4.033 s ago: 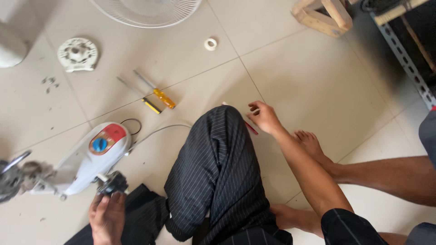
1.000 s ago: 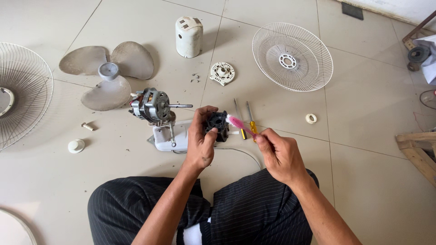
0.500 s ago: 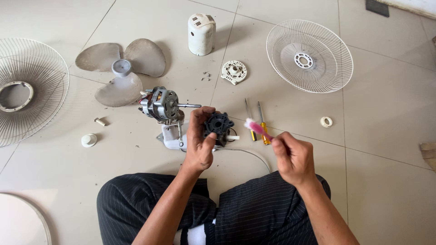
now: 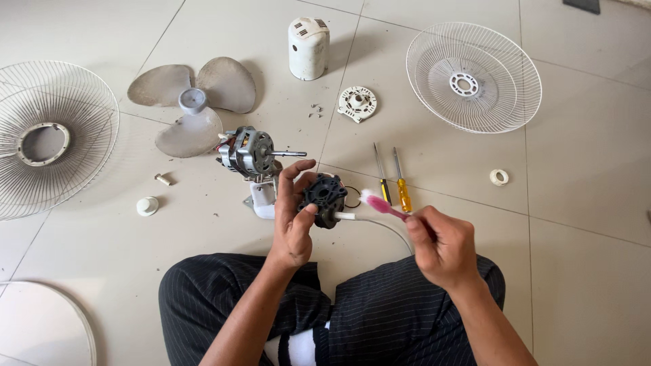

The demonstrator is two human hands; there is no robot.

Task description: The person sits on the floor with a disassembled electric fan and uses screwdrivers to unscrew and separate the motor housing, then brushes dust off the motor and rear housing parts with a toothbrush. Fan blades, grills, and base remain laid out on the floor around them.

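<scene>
My left hand (image 4: 293,220) holds a black round fan part (image 4: 325,197) up in front of me, fingers wrapped around its left side. My right hand (image 4: 442,245) grips a pink toothbrush (image 4: 382,205), its bristle end just right of the black part. Behind the hands, the fan motor (image 4: 249,151) with its shaft sits on a white housing (image 4: 262,198) on the tiled floor. I sit cross-legged in dark pinstriped trousers (image 4: 380,318).
Two screwdrivers (image 4: 393,181) lie on the floor beyond my right hand. A grey fan blade (image 4: 192,103), a wire guard (image 4: 47,135) at left, another guard (image 4: 475,76) at back right, a white motor cover (image 4: 308,47), a round white plate (image 4: 357,104) and a small white ring (image 4: 499,177) lie around.
Four seconds ago my right hand reached to the floor at my right. Since then it has come up holding the pink toothbrush and moved close to the black part in my left hand.
</scene>
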